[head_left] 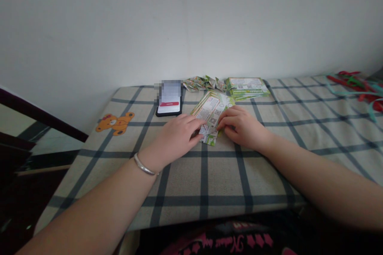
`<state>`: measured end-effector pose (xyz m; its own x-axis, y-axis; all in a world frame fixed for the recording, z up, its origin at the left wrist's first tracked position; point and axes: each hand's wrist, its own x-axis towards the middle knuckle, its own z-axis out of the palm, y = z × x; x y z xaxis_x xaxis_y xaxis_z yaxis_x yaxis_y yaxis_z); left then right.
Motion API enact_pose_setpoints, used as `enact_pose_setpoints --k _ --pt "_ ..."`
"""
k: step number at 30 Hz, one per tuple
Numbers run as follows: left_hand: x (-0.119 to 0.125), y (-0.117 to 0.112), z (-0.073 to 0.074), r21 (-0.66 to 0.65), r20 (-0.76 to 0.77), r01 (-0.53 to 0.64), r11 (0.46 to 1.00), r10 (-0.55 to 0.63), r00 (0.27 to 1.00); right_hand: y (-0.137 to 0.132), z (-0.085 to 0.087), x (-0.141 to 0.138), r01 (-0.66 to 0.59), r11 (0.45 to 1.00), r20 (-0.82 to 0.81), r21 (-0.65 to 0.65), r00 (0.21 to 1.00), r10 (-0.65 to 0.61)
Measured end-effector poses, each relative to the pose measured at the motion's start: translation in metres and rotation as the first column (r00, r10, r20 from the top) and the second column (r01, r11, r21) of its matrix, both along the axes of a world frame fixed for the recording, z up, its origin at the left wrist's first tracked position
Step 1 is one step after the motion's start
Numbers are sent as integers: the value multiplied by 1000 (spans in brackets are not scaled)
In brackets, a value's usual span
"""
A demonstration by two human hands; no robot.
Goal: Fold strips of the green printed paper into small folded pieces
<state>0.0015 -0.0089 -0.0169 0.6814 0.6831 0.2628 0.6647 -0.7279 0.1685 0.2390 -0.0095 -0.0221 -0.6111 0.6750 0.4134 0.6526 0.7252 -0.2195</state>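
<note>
Flat green-and-white printed sheets [209,108] with text and QR codes lie in a slightly fanned stack on the table, angled away from me. My left hand [182,135] pinches the near left edge of the top sheet, thumb toward me. From the other side, my right hand [241,126] grips the right edge with bent fingers. Between the hands, the sheet's near end looks creased or folded. Just beyond the stack sits a heap of small folded green pieces [205,83]. A second pile of the same printed sheets [248,87] lies to its right.
A phone [169,101] with a lit screen lies left of the sheets. The checked tablecloth [182,179] carries a teddy bear picture [115,123] at the left. Red, green and pale blue ribbons [360,87] lie at far right. A white wall [191,24] borders the table's back edge.
</note>
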Motion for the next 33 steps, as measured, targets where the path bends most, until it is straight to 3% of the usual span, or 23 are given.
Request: enact_pose_setpoints --k 14,23,26,33 --pt "1 -1 -4 8 -24 -42 999 43 999 -2 -3 -3 19 999 -12 -32 1000 -20" --pt "0 3 -6 -40 88 -62 997 66 994 -3 -2 -5 8 1000 11 -22 1000 -8" --pt "1 3 -4 -92 154 -62 994 76 985 -3 -2 -5 -3 1000 20 -12 1000 4" --pt "4 6 2 -328 310 -116 938 223 924 -1 -3 -5 -35 995 -98 -93 995 26"
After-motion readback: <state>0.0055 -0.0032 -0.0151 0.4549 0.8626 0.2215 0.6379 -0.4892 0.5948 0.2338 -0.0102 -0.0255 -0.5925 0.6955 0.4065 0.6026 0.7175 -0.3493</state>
